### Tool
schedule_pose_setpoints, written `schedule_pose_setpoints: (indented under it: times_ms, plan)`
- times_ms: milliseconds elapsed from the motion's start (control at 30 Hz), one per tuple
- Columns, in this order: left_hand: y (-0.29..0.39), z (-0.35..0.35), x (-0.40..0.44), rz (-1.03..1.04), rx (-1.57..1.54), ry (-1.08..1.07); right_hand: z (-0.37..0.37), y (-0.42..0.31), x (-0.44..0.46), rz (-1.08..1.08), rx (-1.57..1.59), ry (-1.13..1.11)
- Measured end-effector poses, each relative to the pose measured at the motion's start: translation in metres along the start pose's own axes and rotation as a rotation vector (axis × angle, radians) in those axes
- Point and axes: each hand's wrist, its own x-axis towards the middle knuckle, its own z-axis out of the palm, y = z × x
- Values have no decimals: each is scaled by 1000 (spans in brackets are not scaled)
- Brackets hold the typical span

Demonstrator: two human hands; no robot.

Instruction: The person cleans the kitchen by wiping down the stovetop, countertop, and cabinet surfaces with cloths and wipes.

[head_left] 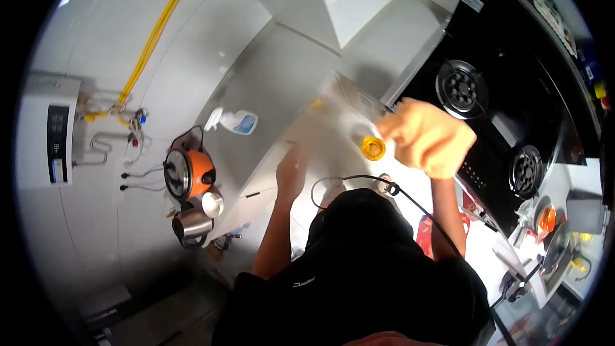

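Note:
My right hand is covered by a pale orange cloth (432, 141), bunched around the fingers; these are hidden beneath it. Just left of the cloth is a small round yellow object (373, 148) with a ringed top, too unclear to name. My left hand (291, 172) is beside the white cabinet front (262, 186), its fingers blurred. Whether it touches the cabinet cannot be made out. A white spray bottle (240, 122) with a blue label lies on the grey counter (275, 70), beyond my left hand.
A black gas hob (496, 122) with two burners is on the right. An orange cooker (190, 174), a steel kettle (193, 224) and a white cup (213, 204) stand at the left. A black cable (423, 202) crosses before my body. Yellow pipes (150, 41) run up the wall.

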Motion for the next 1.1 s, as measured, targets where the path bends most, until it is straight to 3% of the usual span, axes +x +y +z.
schedule_pose_setpoints:
  times_ms: [67, 100, 200, 267, 300, 367, 433, 467, 533, 600, 667, 733, 833, 900, 1100]
  plan:
    - [-31, -7, -21, -26, 57, -11, -12, -29, -32, 231, -237, 142]
    - [-45, -11, -29, -39, 111, -24, -49, 11, -59, 178, -369, 286]
    - [-75, -31, -50, -69, 163, -32, -69, -11, -108, 242, 42, 273]
    - [-111, -48, -51, -85, 156, -35, -78, -11, -141, 198, -84, 295]
    - [-130, -58, -51, -98, 151, -46, -107, 16, -164, 129, -375, 340]
    - [-159, -78, -44, -19, 113, -2, -76, -13, -187, 128, -489, 395]
    - [-165, -97, -35, -150, -11, -17, -39, -40, -198, 141, -600, 399]
    - [-162, -104, -35, -89, 22, 24, -24, -49, -206, 154, -674, 396]
    - [-166, -111, -37, -61, -38, -59, -1, -68, -227, 173, -847, 417]
    - [-218, -97, -31, -10, -177, -154, 15, -89, -253, 185, -1052, 477]
    - [-191, -93, -33, -143, -167, -315, 19, -109, -277, 223, -1230, 545]
    - [-159, -78, -48, -99, -149, -250, 15, -128, -307, 277, -1397, 602]
    - [-141, -57, -57, -23, -193, -343, 1, -145, -350, 355, -1596, 676]
    - [-164, -32, -35, 17, -217, -419, 17, -144, -357, 301, -1123, 863]
    - [-181, 25, -40, 71, -218, -512, -9, -157, -401, 233, -915, 972]
